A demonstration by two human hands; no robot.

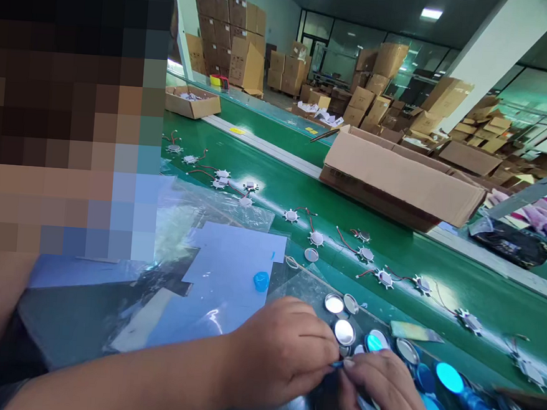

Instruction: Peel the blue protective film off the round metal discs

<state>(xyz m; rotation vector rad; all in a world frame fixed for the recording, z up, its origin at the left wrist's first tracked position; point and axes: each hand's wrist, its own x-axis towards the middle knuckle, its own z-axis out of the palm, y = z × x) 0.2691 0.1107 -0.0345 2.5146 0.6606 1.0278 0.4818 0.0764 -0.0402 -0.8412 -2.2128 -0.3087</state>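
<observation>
Blue scrap (337, 364) at five o'clock of my view, pinched between fingertips of my left hand (284, 352) and right hand (391, 391). Round caps (344, 330) crowd its twelve-to-four; stray knuckle could scatter them, slack pinch drop it.

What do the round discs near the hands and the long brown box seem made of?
Round discs: probably polished metal, given their bright glare and shiny rims, though coated plastic is possible. Long brown box: apparently matte cardboard, from its dull folded panels.

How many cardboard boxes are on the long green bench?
2: a small box toward the left, and a long box toward the right. More may be hidden at far left.
</observation>
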